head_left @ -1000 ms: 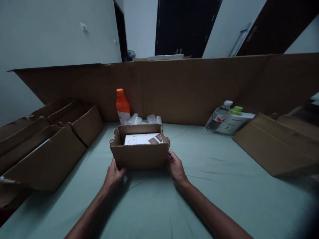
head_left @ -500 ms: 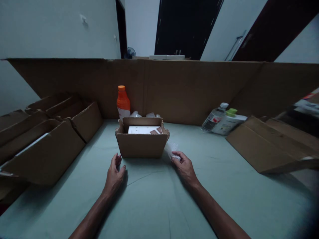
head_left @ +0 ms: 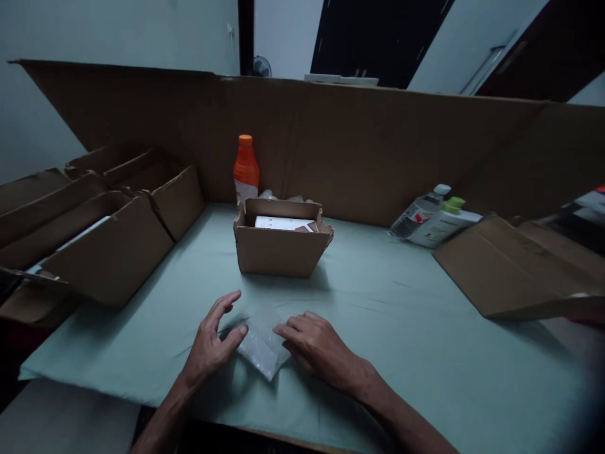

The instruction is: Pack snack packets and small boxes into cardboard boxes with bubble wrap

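A small clear piece of bubble wrap is between my hands near the front edge of the table. My right hand pinches its right side, with the fingers curled over it. On the other side, my left hand is open, thumb and fingers spread, the thumb tip close by the left edge of the wrap; I cannot tell whether they touch. Beyond both hands stands a small cardboard box with a white box inside.
Divided cardboard bins stand at the left. An orange bottle is behind the small box. At the right, a clear bottle and a white pack with a green cap lean beside another cardboard box. A cardboard wall closes the back.
My right hand has brought the bubble wrap from beside the small box leftward and nearer to me. My left hand remains open, its fingers now more spread. The view has tilted down.
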### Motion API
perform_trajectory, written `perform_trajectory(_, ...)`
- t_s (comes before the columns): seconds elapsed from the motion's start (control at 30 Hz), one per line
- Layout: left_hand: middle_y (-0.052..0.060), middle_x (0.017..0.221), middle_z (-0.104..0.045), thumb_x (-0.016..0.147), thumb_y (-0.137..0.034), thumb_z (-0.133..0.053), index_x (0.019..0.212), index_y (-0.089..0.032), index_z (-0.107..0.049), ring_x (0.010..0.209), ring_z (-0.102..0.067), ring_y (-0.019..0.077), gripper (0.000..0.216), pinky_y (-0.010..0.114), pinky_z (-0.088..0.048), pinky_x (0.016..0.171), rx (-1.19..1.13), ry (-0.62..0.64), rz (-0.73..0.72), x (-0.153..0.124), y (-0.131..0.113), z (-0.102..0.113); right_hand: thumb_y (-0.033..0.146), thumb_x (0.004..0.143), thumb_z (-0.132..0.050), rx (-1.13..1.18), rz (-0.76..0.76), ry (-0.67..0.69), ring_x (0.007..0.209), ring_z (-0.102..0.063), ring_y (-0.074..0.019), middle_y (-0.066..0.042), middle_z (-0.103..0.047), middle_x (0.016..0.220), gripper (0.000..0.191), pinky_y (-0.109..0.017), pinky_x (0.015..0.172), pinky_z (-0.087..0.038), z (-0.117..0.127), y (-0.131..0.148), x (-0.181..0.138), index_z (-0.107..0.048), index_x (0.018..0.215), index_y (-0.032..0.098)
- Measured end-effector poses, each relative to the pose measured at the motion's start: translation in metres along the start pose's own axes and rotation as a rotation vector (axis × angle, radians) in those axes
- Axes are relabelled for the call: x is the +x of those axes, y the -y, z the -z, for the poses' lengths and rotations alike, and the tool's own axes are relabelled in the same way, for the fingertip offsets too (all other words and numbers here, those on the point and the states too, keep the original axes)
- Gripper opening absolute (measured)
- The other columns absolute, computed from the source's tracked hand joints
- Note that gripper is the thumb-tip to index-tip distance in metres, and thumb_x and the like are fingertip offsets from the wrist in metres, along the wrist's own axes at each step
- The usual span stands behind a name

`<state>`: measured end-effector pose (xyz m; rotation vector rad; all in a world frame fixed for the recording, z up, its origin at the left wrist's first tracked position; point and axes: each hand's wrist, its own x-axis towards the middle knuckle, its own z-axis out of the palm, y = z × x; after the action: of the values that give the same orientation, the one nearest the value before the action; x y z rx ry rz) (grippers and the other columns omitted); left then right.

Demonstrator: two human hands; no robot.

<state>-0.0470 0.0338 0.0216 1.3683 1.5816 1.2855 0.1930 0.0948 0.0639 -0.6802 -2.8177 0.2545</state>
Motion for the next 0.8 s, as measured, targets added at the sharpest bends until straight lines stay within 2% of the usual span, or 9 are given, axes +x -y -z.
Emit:
perform_trajectory(0.17,0.012,0.136,-0.063,0.074,-0.033,-0.073,0.133,-0.023,-0.061,0.126,-0.057,0.0317,0.062,0.047,-0.041,0.111,-0.022,0.101,-0.058,-0.002,-0.01,-0.006,0.019,0.097,-0.052,0.12,0.026,-0.23,0.08,-0.065,-0.0214,-0.008,-0.072,0.09,0.02,-0.034,0.071,-0.048,-0.004,0.006,0.011,-0.064,0.112,0.018)
perform_trajectory(0.27,0.012,0.13,-0.067,0.073,-0.034,-0.076,0.137,-0.022,-0.057,0.123,-0.059,0.0305,0.068,0.046,-0.041,0.109,-0.055,0.211,-0.003,0.0,-0.007,-0.016,0.017,0.097,-0.054,0.258,0.062,-0.327,0.083,-0.067,-0.0205,-0.007,-0.073,0.091,0.02,-0.033,0.074,-0.053,0.002,0.014,0.015,-0.065,0.113,0.021)
perform_trajectory(0.37,0.013,0.132,-0.065,0.072,-0.038,-0.077,0.138,-0.02,-0.055,0.122,-0.059,0.0312,0.072,0.043,-0.044,0.105,-0.146,0.32,0.061,0.001,-0.002,-0.02,0.011,0.094,-0.056,0.371,0.071,-0.433,0.088,-0.068,-0.0183,-0.006,-0.073,0.094,0.025,-0.031,0.077,-0.055,0.015,0.021,0.013,-0.065,0.114,0.023)
perform_trajectory(0.47,0.011,0.135,-0.063,0.076,-0.04,-0.074,0.136,-0.021,-0.057,0.12,-0.059,0.0301,0.065,0.04,-0.045,0.104,-0.28,0.45,0.07,-0.005,0.003,-0.016,0.008,0.093,-0.055,0.433,0.037,-0.482,0.09,-0.068,-0.0161,-0.006,-0.072,0.099,0.03,-0.028,0.078,-0.056,0.027,0.022,0.007,-0.067,0.114,0.025)
perform_trajectory(0.53,0.009,0.129,-0.065,0.08,-0.04,-0.072,0.133,-0.021,-0.06,0.116,-0.061,0.0286,0.058,0.039,-0.045,0.104,-0.352,0.49,0.105,-0.014,0.008,-0.012,0.008,0.094,-0.054,0.447,0.0,-0.509,0.09,-0.068,-0.0152,-0.006,-0.07,0.102,0.03,-0.027,0.078,-0.056,0.031,0.019,0.004,-0.069,0.113,0.025)
perform_trajectory(0.6,0.008,0.118,-0.068,0.079,-0.042,-0.072,0.128,-0.02,-0.062,0.109,-0.062,0.0266,0.055,0.037,-0.047,0.099,-0.39,0.432,0.186,-0.024,0.015,-0.008,0.008,0.094,-0.053,0.458,-0.039,-0.555,0.09,-0.068,-0.0147,-0.005,-0.069,0.102,0.029,-0.027,0.078,-0.055,0.03,0.01,0.006,-0.071,0.11,0.026)
perform_trajectory(0.7,0.005,0.093,-0.067,0.073,-0.045,-0.076,0.125,-0.016,-0.062,0.086,-0.062,0.0198,0.061,0.03,-0.049,0.08,-0.385,0.277,0.326,-0.037,0.024,-0.005,0.009,0.094,-0.052,0.487,-0.1,-0.616,0.092,-0.067,-0.0151,-0.005,-0.068,0.1,0.028,-0.028,0.081,-0.055,0.014,-0.015,0.02,-0.072,0.105,0.024)
perform_trajectory(0.8,0.0,0.084,-0.059,0.072,-0.046,-0.076,0.134,-0.015,-0.054,0.074,-0.057,0.0148,0.072,0.026,-0.045,0.069,-0.367,0.169,0.388,-0.043,0.028,-0.005,0.009,0.089,-0.052,0.418,-0.224,-0.525,0.102,-0.065,-0.0197,-0.008,-0.067,0.108,0.03,-0.035,0.09,-0.053,-0.015,-0.046,0.038,-0.072,0.108,0.022)
